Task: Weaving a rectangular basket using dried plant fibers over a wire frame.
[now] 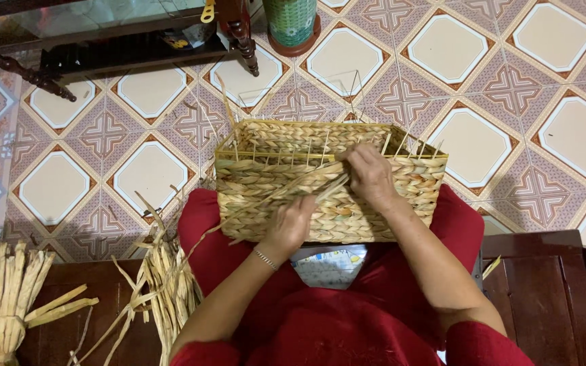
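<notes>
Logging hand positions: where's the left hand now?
Head view, centre: left hand presses the basket front wall, gripping a straw strand, just below-left of the right hand.

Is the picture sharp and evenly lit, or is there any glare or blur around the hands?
Head view: soft, even indoor light, faint shadows; the woven basket and both hands, left hand and right hand, look fairly sharp; a pale sheen on the tiled floor; the glass-topped table reflects light; mild wide-angle bending at edges.

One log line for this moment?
left hand: pinching straw strand | right hand: on basket rim | basket: on lap | straw bundles: left
</notes>
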